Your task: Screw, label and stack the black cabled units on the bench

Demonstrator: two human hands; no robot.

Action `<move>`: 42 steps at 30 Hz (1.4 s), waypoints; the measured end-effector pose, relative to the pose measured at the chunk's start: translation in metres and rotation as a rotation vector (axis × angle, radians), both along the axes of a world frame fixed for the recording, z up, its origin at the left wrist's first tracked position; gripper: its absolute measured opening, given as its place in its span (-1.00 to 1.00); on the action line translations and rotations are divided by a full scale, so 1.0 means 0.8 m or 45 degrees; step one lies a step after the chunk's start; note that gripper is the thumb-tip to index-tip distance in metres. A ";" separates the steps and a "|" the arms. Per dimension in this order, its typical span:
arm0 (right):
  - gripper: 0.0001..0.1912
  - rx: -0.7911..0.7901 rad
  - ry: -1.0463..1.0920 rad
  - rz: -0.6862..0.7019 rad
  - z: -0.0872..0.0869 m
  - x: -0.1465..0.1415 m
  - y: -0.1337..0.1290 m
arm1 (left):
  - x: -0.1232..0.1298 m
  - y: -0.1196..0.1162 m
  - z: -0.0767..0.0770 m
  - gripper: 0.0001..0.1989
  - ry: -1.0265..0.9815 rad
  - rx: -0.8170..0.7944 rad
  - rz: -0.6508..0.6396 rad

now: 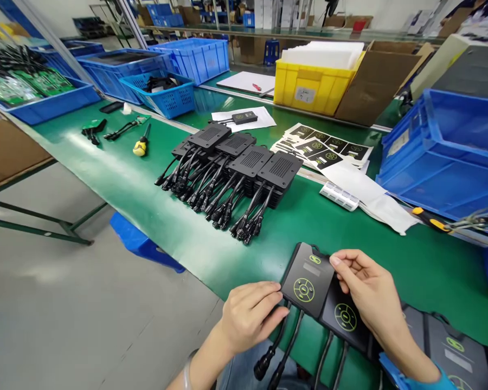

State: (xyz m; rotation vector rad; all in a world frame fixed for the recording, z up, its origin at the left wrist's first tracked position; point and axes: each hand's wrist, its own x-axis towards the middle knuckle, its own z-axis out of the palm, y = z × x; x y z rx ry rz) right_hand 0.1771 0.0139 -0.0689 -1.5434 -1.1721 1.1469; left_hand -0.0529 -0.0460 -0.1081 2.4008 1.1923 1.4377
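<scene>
Green bench (187, 238) across the frame; black box (321, 290) lower right of centre! Left hand (246, 314) loosely open against its side, right hand (368, 290) pinching its corner (label or casing, can't tell). Steadying, seemingly; any shift needs light, even fingers.

Left hand (248, 317) low, fingers (266, 295) gently bent; right hand (366, 287) higher, thumb near forefinger

Green worktop (146, 233); grey floor (97, 303), reflecting light; white wall (71, 19) behind; blue stool (271, 52) near the far bench (264, 34).
</scene>
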 end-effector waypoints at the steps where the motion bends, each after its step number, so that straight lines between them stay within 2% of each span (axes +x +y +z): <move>1: -0.65 0.001 -0.013 0.004 0.001 0.000 0.000 | 0.000 0.000 0.000 -0.87 0.005 0.002 0.005; 28: -0.75 -0.022 -0.176 -0.024 0.009 -0.005 0.000 | 0.000 0.001 0.002 -0.86 0.117 -0.026 -0.020; 35: -0.73 0.102 -0.457 -0.018 0.010 -0.006 0.000 | 0.000 0.003 0.004 -0.87 0.109 -0.036 -0.028; 42: -0.74 0.153 -0.608 0.022 0.004 -0.001 0.000 | -0.001 0.002 0.003 -0.86 0.098 -0.042 -0.042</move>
